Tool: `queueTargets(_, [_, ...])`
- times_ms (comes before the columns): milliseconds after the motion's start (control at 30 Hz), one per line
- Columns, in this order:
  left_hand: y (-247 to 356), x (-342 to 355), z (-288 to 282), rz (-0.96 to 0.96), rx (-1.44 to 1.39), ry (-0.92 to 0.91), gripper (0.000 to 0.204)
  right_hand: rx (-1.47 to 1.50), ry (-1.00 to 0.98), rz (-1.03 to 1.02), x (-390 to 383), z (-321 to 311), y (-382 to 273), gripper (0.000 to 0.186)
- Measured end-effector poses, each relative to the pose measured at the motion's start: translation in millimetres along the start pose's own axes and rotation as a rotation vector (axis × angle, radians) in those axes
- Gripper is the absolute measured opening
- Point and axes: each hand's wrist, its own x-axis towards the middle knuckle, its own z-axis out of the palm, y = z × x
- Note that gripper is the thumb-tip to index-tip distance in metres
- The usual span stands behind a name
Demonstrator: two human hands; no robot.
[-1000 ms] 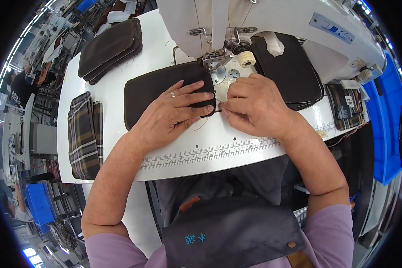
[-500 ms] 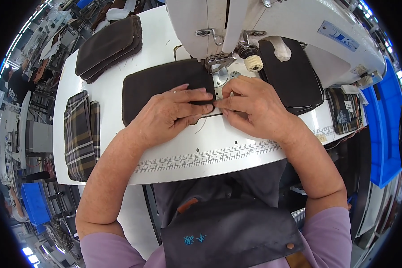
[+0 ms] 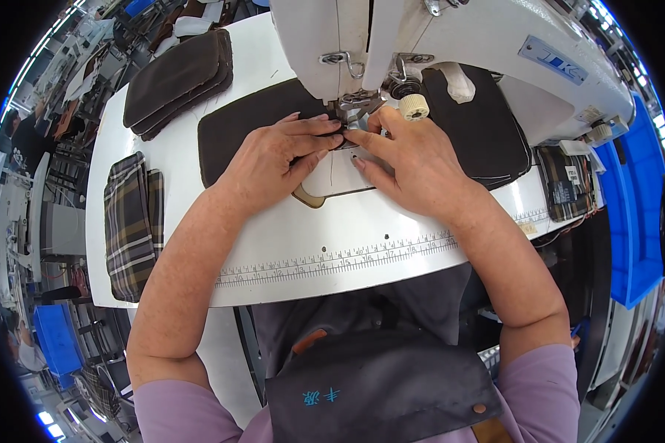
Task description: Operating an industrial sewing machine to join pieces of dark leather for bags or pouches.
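A flat dark brown panel (image 3: 247,118), leather-like with rounded corners, lies on the white sewing table, its right end at the presser foot (image 3: 352,111) of the sewing machine. My left hand (image 3: 277,155) rests on that panel. Its fingers stretch toward the foot, and its thumb sits apart, by the near edge. From the other side comes my right hand (image 3: 414,155). Its index fingertip meets my left fingertips at the panel's corner, while its thumb stands apart over the metal plate. Some right fingers are partly hidden beside the foot.
A stack of brown panels (image 3: 174,77) lies far left, folded plaid cloth (image 3: 133,229) nearer. Right of the needle lies another dark panel (image 3: 476,125) under the machine arm (image 3: 510,44). More plaid pieces (image 3: 565,181) and a blue bin (image 3: 632,214) are farther right. A printed ruler (image 3: 340,258) runs along the front edge.
Both hands and the dark brown panel have moved away from me, toward the presser foot. More of the metal plate and a cutout in the table now show in front of it.
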Motion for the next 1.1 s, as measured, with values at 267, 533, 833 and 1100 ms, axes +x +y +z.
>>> queueTargets(267, [22, 1, 9, -0.071, 0.279, 0.053, 0.031, -0.022, 0.018, 0.016, -2, 0, 0, 0.031])
queueTargets(533, [33, 0, 18, -0.085, 0.378, 0.101, 0.033, 0.006, 0.057, 0.007, -3, 1, 2, 0.028])
queueTargets(833, [47, -3, 27, -0.107, 0.462, 0.121, 0.045, 0.007, 0.11, -0.048, -6, 2, 2, 0.027])
queueTargets(1100, [54, -1, 30, -0.13, 0.454, 0.144, 0.051, 0.014, 0.081, -0.022, -6, 2, 2, 0.027])
